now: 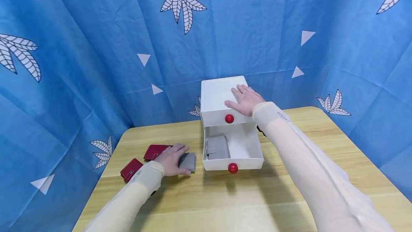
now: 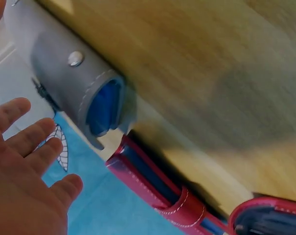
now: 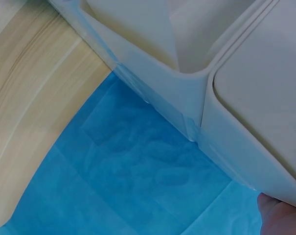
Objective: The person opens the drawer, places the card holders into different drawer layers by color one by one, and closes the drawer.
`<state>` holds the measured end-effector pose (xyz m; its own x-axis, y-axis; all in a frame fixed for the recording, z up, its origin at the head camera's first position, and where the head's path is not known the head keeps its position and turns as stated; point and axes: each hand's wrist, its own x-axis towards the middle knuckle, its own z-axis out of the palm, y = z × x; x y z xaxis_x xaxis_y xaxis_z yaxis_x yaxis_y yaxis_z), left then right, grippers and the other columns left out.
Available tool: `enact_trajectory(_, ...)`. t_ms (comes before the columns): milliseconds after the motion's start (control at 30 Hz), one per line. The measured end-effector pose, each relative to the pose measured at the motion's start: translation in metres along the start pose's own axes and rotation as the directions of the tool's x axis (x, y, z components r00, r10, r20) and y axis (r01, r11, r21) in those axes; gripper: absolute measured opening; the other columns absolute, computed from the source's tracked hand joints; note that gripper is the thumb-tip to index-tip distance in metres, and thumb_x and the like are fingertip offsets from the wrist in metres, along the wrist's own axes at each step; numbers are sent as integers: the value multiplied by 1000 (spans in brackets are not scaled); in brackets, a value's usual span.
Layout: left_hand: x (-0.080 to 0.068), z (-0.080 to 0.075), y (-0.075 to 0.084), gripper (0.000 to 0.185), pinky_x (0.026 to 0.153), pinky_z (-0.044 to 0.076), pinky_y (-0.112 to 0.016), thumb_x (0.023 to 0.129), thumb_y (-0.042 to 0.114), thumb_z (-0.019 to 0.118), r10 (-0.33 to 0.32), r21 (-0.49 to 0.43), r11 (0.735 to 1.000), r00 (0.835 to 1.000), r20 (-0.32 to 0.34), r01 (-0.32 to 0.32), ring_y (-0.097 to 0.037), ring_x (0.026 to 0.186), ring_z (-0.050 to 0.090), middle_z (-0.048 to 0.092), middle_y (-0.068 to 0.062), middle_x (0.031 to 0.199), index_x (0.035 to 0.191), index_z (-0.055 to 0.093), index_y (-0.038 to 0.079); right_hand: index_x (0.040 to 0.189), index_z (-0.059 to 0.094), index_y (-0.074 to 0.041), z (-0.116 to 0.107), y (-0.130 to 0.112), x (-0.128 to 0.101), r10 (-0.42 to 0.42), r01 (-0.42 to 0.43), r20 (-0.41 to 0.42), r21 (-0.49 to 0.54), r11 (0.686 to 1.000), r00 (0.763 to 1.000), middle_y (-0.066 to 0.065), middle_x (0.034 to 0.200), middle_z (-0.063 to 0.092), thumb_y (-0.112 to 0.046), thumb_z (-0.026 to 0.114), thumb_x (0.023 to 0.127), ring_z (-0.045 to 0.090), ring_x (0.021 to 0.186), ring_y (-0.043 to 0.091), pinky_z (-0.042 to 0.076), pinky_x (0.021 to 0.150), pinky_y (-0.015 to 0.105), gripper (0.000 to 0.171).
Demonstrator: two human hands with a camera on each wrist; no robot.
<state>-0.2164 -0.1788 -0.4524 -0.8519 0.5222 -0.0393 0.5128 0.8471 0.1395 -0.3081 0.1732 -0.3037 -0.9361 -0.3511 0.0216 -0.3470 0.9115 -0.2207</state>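
Note:
My left hand [image 1: 171, 159] is over a grey wallet [image 1: 190, 162] on the table, its fingers spread. In the left wrist view, the fingers extend beside that wallet, which has a snap button and a blue inside. My right hand [image 1: 246, 99] rests flat on top of a white two-drawer box [image 1: 214, 94]. The box's lower drawer [image 1: 246, 142] stands pulled out, with another grey wallet [image 1: 219, 148] lying at its left side. Only a fingertip [image 3: 267, 203] of the right hand shows low in the right wrist view.
Two red wallets lie left of the grey one: one farther back [image 1: 156, 150], partly behind my left hand, and one nearer [image 1: 131, 169]. Red knobs mark the upper [image 1: 229, 119] and lower [image 1: 233, 168] drawers. A blue patterned curtain [image 1: 180, 63] hangs behind the wooden table [image 1: 225, 203].

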Motion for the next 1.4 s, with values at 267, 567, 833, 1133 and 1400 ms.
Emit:
enact_trajectory(267, 3, 10, 0, 95, 107, 33, -52, 70, 61, 77, -14, -37, 999, 1000, 25, 15, -31, 127, 46, 48, -13, 140, 144, 45, 10, 154, 19, -11, 0, -2, 0, 2, -2, -8, 1, 1000, 1000, 14, 159, 14, -67, 30, 93, 8, 146, 30, 9, 117, 46, 84)
enact_trajectory(567, -1, 23, -3, 92, 103, 38, -49, 72, 59, 76, -8, -51, 999, 1000, -2, 7, -32, 124, 50, 52, -12, 138, 143, 46, 9, 154, 21, -9, 5, 1, 0, -12, 13, -21, 3, 1000, 1000, 15, 159, 16, -68, 30, 93, 9, 146, 30, 9, 117, 45, 85)
enact_trajectory(833, -5, 21, 4, 87, 104, 38, -49, 74, 56, 76, -50, -41, 998, 999, 16, 51, -32, 123, 51, 51, -11, 139, 142, 48, 9, 154, 21, -9, 2, 0, 1, -20, 20, -23, 2, 1000, 1000, 15, 159, 15, -68, 30, 93, 9, 146, 31, 9, 117, 46, 85)
enact_trajectory(1133, -10, 16, 9, 87, 103, 38, -51, 75, 55, 75, -52, -43, 998, 998, 27, 53, -33, 124, 50, 49, -12, 141, 143, 46, 8, 154, 19, -10, 1, 3, 2, -12, 12, -15, 6, 1000, 1000, 15, 159, 14, -70, 29, 92, 8, 146, 31, 8, 117, 47, 87)
enact_trajectory(1400, -22, 14, 19, 86, 101, 40, -50, 76, 53, 75, -61, -63, 996, 997, 53, 65, -35, 121, 51, 48, -15, 141, 142, 46, 6, 154, 19, -10, 2, -1, 2, -10, 10, -9, 4, 1000, 1000, 15, 159, 13, -69, 29, 92, 8, 146, 31, 8, 117, 46, 86)
